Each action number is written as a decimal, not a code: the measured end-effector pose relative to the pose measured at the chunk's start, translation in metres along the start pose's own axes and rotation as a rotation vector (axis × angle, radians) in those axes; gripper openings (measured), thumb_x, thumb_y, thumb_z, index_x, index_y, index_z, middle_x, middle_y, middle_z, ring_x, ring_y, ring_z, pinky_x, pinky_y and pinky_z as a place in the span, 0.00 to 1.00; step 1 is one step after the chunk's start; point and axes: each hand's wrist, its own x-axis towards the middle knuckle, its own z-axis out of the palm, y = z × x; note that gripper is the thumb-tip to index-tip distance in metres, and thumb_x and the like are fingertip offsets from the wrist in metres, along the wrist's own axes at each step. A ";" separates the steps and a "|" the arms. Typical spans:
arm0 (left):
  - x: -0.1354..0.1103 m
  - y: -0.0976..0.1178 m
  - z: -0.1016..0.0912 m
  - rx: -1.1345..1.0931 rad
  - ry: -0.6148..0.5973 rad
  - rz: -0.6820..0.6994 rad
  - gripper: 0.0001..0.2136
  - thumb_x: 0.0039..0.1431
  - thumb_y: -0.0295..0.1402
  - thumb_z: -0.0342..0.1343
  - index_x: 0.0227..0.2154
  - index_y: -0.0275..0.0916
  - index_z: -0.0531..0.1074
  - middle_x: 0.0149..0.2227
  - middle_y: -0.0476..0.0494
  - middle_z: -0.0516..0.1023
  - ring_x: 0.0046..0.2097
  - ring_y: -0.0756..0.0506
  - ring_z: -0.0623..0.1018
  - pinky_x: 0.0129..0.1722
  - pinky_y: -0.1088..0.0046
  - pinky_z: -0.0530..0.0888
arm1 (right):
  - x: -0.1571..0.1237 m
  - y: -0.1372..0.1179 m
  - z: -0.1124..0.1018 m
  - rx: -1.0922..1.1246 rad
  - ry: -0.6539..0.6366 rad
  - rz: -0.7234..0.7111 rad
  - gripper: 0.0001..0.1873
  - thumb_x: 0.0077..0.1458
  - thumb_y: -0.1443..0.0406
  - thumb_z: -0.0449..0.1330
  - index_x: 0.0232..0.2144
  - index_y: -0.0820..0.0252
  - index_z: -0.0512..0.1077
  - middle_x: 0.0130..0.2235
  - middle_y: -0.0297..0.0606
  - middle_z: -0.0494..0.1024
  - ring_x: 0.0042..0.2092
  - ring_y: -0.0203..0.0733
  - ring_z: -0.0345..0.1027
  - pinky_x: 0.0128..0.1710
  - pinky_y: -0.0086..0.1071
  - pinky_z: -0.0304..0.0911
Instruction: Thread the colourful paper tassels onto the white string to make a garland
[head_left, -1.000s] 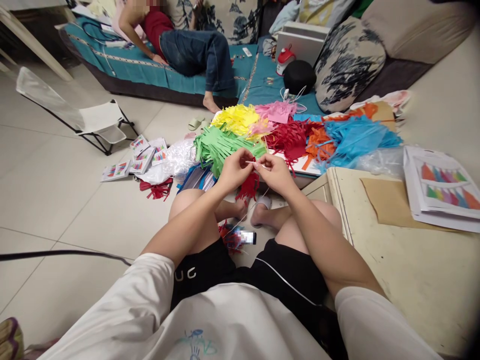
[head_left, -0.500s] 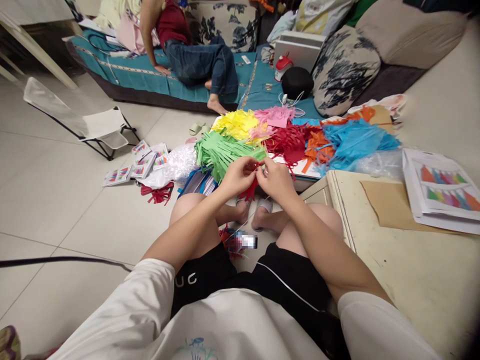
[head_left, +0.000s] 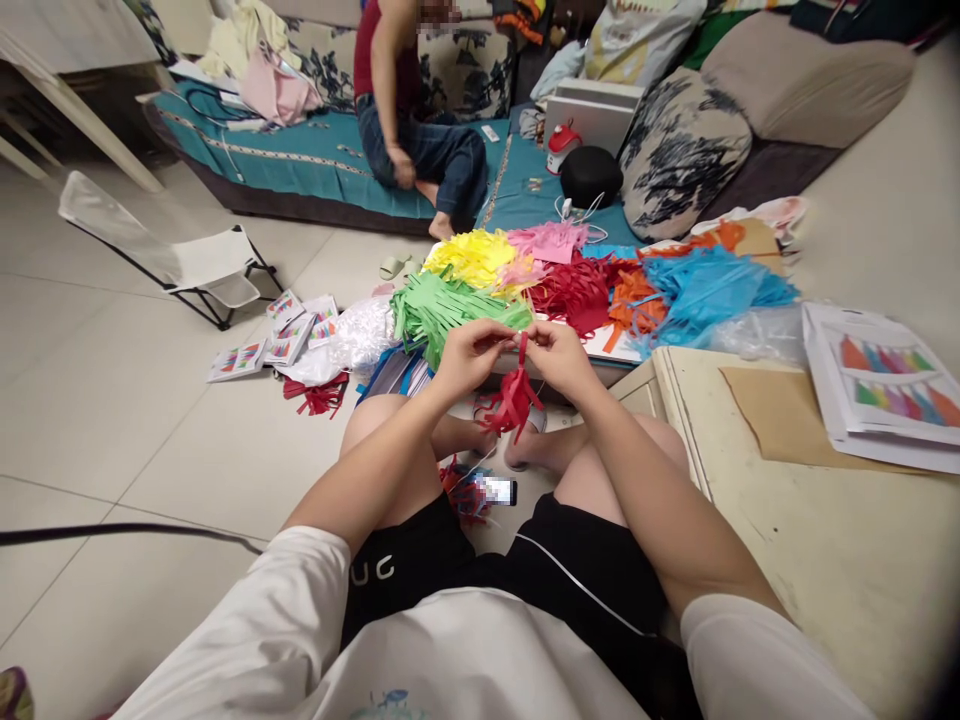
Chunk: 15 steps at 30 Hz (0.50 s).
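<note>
A red paper tassel [head_left: 513,398] hangs between my two hands above my knees. My left hand [head_left: 469,354] is closed, pinching the tassel's top from the left. My right hand [head_left: 559,358] is closed too, pinching the same top from the right. A thin white string runs down from the hands toward my lap. Just beyond my hands lie heaps of fringed paper: green [head_left: 442,302], yellow [head_left: 474,254], pink [head_left: 553,238], red [head_left: 576,288], orange [head_left: 631,288] and blue [head_left: 705,285].
A pale low table [head_left: 825,540] on my right bears printed sheets [head_left: 877,385] and brown paper. Booklets [head_left: 289,335] and a folding chair [head_left: 180,262] lie on the tiled floor at left. Another person sits on the teal sofa [head_left: 315,160]. A phone [head_left: 495,490] rests between my legs.
My hands drew together and then lifted the red tassel's top, so its fringe now hangs free below them. The person on the sofa sat up.
</note>
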 end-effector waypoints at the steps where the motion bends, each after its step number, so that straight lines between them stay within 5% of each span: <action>1: 0.000 0.000 -0.001 0.011 0.010 0.028 0.06 0.61 0.36 0.68 0.33 0.40 0.84 0.36 0.42 0.85 0.40 0.45 0.82 0.45 0.68 0.77 | 0.000 -0.002 0.000 0.033 -0.026 0.014 0.26 0.51 0.45 0.73 0.26 0.58 0.71 0.26 0.33 0.72 0.28 0.36 0.62 0.32 0.33 0.60; 5: 0.001 0.002 0.001 -0.070 0.028 -0.033 0.11 0.59 0.42 0.71 0.31 0.39 0.81 0.34 0.44 0.82 0.37 0.47 0.80 0.41 0.70 0.76 | -0.003 -0.006 -0.001 0.095 -0.089 0.016 0.26 0.51 0.45 0.74 0.27 0.58 0.72 0.24 0.31 0.71 0.26 0.35 0.62 0.31 0.32 0.61; 11: 0.009 -0.002 0.008 -0.502 0.130 -0.290 0.26 0.50 0.55 0.76 0.32 0.39 0.72 0.33 0.47 0.79 0.30 0.53 0.75 0.28 0.77 0.70 | -0.008 -0.004 0.004 -0.057 -0.009 -0.109 0.11 0.59 0.57 0.65 0.36 0.58 0.72 0.27 0.33 0.74 0.28 0.38 0.68 0.30 0.32 0.61; 15: 0.014 0.005 0.006 -0.436 0.152 -0.280 0.24 0.54 0.52 0.74 0.33 0.38 0.71 0.35 0.44 0.83 0.28 0.53 0.75 0.27 0.78 0.69 | -0.011 -0.004 0.011 -0.055 -0.051 -0.140 0.12 0.67 0.56 0.59 0.41 0.59 0.74 0.27 0.33 0.76 0.28 0.38 0.68 0.31 0.31 0.61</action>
